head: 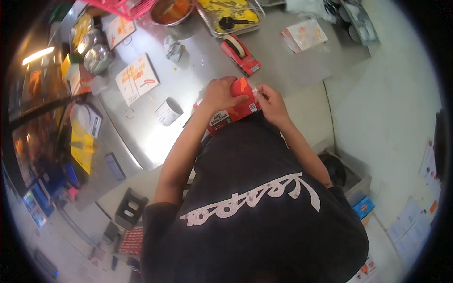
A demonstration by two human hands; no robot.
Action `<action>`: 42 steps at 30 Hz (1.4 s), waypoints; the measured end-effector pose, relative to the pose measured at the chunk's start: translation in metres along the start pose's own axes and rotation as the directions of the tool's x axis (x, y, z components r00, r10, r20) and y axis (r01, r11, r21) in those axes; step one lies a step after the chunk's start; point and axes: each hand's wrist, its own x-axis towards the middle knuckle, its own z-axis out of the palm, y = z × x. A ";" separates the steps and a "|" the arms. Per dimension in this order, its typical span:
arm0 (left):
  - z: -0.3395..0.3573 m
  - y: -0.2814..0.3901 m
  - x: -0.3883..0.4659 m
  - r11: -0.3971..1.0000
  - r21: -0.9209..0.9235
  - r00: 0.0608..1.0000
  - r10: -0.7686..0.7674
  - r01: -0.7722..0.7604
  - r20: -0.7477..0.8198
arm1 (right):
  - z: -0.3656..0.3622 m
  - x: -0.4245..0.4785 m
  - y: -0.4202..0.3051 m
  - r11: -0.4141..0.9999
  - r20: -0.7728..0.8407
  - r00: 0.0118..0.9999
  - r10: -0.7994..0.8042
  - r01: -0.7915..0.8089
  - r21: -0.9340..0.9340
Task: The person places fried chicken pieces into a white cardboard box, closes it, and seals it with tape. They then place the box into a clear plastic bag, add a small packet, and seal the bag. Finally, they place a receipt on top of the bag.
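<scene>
A red printed cardboard box [243, 110] with a white-and-black label area lies close against my body at the table's front edge. Spread over its top, my left hand [220, 93] grips it, thumb on the upper face. At the box's right edge my right hand [270, 100] pinches a bit of clear plastic film [253, 87]. Whether that is tape or a bag is hard to tell. Just beyond the box lies a red tape dispenser [242, 56] with a pale roll in it. A white paper cylinder [167, 111] lies left of my left forearm.
Across the steel table [198, 63] are crumpled plastic [173, 48], a flat printed carton [137, 78], a plastic-wrapped packet [305, 35], a sauce bowl [173, 22] and a foil tray [212, 30] of yellow food. A scale [95, 122] and phone [115, 166] sit left.
</scene>
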 end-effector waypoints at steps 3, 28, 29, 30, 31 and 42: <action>0.004 0.000 -0.003 0.987 0.103 0.975 0.143 -0.126 -0.171 | 0.016 0.007 -0.006 0.952 0.027 0.993 0.117 -0.119 0.281; 0.077 -0.058 -0.104 0.491 -0.783 0.438 -0.843 0.383 -0.314 | 0.053 0.039 -0.019 0.785 0.065 0.961 -0.267 0.256 -0.564; 0.077 -0.055 -0.108 0.547 -0.747 0.445 -0.815 0.377 -0.371 | 0.057 0.037 -0.016 0.646 0.084 0.911 -0.404 0.349 -0.679; 0.076 -0.054 -0.112 0.603 -0.707 0.449 -0.782 0.370 -0.432 | 0.056 0.037 -0.012 0.664 0.084 0.888 -0.453 0.399 -0.632; 0.074 -0.055 -0.113 0.657 -0.661 0.453 -0.744 0.363 -0.490 | 0.053 0.037 -0.011 0.668 0.085 0.897 -0.433 0.383 -0.638; 0.087 -0.071 -0.105 0.297 -0.939 0.529 -0.832 0.174 -0.165 | 0.078 0.026 -0.075 0.200 0.473 0.683 -0.556 0.662 -0.722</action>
